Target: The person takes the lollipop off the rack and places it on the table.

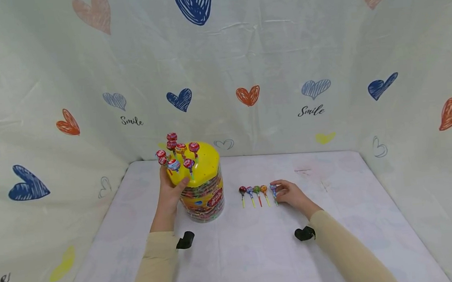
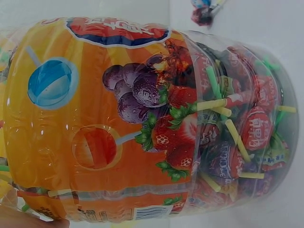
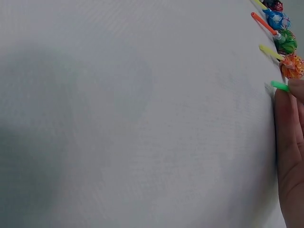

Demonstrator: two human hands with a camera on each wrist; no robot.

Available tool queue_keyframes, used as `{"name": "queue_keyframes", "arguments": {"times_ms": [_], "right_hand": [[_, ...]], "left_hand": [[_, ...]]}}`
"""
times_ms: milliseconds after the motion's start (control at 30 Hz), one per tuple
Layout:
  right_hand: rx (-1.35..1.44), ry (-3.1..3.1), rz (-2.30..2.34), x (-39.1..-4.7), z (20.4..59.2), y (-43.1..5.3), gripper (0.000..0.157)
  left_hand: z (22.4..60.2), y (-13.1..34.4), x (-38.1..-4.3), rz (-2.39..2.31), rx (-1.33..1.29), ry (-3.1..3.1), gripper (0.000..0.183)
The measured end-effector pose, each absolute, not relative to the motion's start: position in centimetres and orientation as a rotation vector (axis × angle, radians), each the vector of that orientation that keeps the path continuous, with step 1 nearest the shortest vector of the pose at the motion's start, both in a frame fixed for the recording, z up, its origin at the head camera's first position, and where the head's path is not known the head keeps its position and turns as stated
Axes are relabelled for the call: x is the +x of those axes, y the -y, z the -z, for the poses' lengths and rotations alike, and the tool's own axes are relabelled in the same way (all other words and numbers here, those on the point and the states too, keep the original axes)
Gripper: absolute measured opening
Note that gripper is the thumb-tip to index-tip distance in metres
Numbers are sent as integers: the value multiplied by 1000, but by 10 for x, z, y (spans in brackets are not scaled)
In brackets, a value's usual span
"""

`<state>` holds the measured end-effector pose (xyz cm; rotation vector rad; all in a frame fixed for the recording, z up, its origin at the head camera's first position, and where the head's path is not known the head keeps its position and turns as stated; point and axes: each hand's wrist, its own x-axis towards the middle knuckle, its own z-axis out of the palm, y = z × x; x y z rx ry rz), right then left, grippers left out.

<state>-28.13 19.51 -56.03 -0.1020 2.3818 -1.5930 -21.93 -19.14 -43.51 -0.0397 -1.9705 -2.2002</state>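
A clear jar (image 1: pixel 205 211) packed with lollipops, with an orange label and a yellow lid (image 1: pixel 208 162), stands left of the table's middle. Several wrapped lollipops (image 1: pixel 194 148) stick up from the lid. My left hand (image 1: pixel 169 197) grips the lid's near left side, thumb over its edge. To the right, my right hand (image 1: pixel 294 194) pinches a blue-purple lollipop (image 1: pixel 273 188) at the end of a row; its green stick (image 3: pixel 279 86) pokes out past the fingertips in the right wrist view. The neighbouring lollipop in an orange wrapper (image 1: pixel 264 188) lies just left of it.
Farther left in the row lie green (image 1: pixel 256 189), blue (image 1: pixel 249 190) and dark red (image 1: pixel 242 189) lollipops, sticks toward me. A white cloth covers the table (image 1: pixel 236 261). Behind it hangs a pale curtain (image 1: pixel 218 56) printed with hearts.
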Motion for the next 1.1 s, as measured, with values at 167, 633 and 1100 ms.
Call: {"name": "queue_keyframes", "arguments": {"times_ms": [167,633,1100], "right_hand": [[-120,-2400,1520,-286,562,-195,53],[-238,-2355,1459,-295,563,-196,57],[-222,-2343,1433,-296,561,-192,63]], "left_hand": [[435,191,-219,2197,-51,1962,81],[435,192,-219,2202,-88,1946,85],[434,191,-218,2208,-77,1940,85]]}}
